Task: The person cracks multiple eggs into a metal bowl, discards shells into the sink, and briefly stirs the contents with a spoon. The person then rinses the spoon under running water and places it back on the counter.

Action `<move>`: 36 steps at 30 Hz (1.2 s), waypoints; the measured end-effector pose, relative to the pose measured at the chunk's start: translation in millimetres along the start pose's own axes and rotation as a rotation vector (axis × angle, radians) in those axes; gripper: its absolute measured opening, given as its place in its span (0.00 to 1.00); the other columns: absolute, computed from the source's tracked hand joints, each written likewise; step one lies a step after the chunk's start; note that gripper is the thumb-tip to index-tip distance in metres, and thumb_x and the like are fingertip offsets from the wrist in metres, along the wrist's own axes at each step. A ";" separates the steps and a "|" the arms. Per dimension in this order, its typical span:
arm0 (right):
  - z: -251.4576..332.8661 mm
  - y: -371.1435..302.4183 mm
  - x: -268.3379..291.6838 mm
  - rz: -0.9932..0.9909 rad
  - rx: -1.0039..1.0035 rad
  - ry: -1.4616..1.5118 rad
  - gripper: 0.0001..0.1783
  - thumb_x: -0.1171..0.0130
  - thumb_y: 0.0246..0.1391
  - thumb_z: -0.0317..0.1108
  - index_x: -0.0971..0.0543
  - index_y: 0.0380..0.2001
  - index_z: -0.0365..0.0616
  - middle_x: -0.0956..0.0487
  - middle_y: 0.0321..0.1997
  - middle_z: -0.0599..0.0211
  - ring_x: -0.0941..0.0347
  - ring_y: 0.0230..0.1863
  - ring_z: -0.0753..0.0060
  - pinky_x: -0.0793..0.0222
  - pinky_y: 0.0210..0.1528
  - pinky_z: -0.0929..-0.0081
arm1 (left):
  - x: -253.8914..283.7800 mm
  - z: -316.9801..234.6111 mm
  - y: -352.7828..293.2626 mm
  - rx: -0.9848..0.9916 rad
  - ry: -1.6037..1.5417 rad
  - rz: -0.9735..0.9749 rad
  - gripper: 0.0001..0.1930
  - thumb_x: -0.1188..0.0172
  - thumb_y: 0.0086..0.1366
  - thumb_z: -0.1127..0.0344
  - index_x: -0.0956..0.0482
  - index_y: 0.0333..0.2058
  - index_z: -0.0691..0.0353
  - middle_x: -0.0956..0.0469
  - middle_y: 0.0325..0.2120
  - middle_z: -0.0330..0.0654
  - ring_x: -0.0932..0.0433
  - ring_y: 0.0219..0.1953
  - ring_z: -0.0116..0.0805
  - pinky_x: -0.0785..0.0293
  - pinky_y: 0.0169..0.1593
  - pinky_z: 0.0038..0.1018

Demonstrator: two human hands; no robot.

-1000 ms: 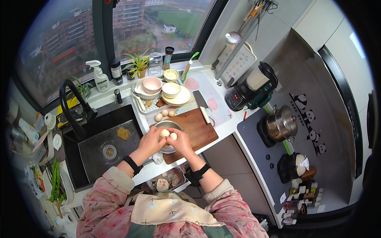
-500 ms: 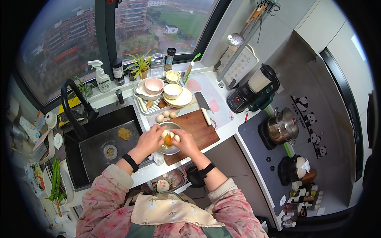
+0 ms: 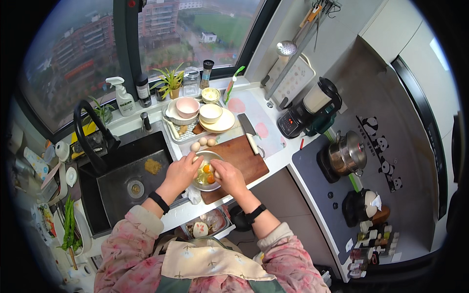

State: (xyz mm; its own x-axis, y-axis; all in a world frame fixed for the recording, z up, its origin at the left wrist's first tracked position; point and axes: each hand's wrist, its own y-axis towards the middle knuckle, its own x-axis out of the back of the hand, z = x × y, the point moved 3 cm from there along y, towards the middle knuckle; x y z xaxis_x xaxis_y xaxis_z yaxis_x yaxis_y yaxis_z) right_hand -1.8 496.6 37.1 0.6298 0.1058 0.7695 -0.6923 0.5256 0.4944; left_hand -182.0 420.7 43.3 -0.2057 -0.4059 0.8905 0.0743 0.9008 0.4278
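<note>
Left hand [image 3: 181, 172]: fingers closed on an eggshell [image 3: 198, 161], at the bowl's left side
Whole eggs [image 3: 203, 141]: three left uncracked, just beyond the bowl
Bowl [image 3: 211, 155]: metal, at the cutting board's [image 3: 244, 163] left end; two yolks [image 3: 207, 168] already inside
Right hand [image 3: 229, 177]: fingers curled together, seemingly on another shell piece [image 3: 216, 174]

Two hands [image 3: 181, 172], three whole eggs [image 3: 202, 141], two yolks [image 3: 210, 179], one metal bowl [image 3: 213, 156], one chopping board [image 3: 240, 158] and one cleaver [image 3: 247, 125] are seen; one sink [image 3: 113, 193], one blender [image 3: 312, 108] and one spray bottle [image 3: 126, 101] are also counted.
</note>
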 end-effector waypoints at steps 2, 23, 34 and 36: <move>1.1 -3.4 -2.7 -0.005 -0.031 0.008 0.24 0.33 0.46 0.25 0.21 0.50 0.45 0.18 0.51 0.62 0.20 0.49 0.53 0.22 0.49 0.60 | -0.3 0.7 0.8 0.001 -0.014 -0.012 0.25 0.33 0.53 0.70 0.22 0.52 0.53 0.26 0.43 0.39 0.18 0.39 0.35 0.19 0.36 0.31; -3.7 -3.0 -7.1 0.008 -0.182 0.020 0.21 0.33 0.50 0.27 0.20 0.50 0.45 0.17 0.49 0.59 0.20 0.49 0.51 0.22 0.50 0.60 | -7.4 5.0 -2.5 0.043 -0.043 0.008 0.24 0.33 0.53 0.70 0.21 0.51 0.52 0.26 0.42 0.39 0.17 0.37 0.39 0.19 0.34 0.35; 17.1 11.1 24.9 -0.213 -0.166 0.021 0.20 0.32 0.50 0.28 0.19 0.49 0.47 0.16 0.50 0.62 0.19 0.49 0.55 0.21 0.48 0.64 | 38.1 3.1 17.6 0.044 -0.092 -0.216 0.25 0.34 0.55 0.71 0.21 0.53 0.49 0.25 0.44 0.40 0.17 0.36 0.40 0.19 0.34 0.36; 13.8 9.9 20.7 -0.193 -0.175 0.043 0.20 0.33 0.50 0.28 0.19 0.49 0.47 0.16 0.49 0.62 0.19 0.49 0.55 0.21 0.49 0.63 | 27.6 0.2 14.9 0.000 -0.088 -0.069 0.23 0.34 0.54 0.71 0.21 0.51 0.51 0.25 0.43 0.40 0.17 0.37 0.40 0.19 0.34 0.36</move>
State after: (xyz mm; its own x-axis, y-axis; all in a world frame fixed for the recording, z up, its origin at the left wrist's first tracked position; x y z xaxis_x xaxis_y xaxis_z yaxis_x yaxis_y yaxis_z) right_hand -0.4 492.3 63.5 0.7613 0.0229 0.6480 -0.4885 0.6775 0.5500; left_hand -186.7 422.9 74.2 -0.2952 -0.4516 0.8419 0.0572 0.8713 0.4874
